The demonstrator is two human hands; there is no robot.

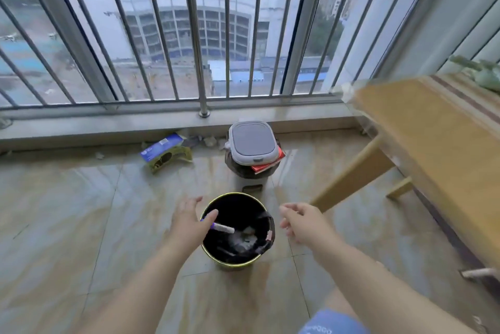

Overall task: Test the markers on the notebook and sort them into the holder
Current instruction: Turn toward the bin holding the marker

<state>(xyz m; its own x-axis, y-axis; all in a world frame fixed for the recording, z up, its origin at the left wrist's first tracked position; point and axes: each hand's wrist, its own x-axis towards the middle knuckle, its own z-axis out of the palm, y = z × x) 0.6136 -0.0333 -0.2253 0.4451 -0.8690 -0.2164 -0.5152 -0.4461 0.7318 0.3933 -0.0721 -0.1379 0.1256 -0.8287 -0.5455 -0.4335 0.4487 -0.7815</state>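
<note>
Two bare hands reach over a round bin (266, 235) lined with a black bag, standing on the tiled floor (81, 212). Left hand (188, 221) hovers at the bin's left rim, its grip spread apart with fingers straight; a purple-and-white marker (223, 227) lies just beside its thumb, over the bin's mouth. Right hand (304, 224), loosely curled, holds nothing. Beyond the bin sits a lidded grey container (253, 142); a wooden tabletop (433, 130) stands to the right.

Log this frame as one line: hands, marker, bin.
left hand: open over bin rim | right hand: loosely curled, empty | marker: just off left fingertips, over open trash bin | contact unclear
</note>
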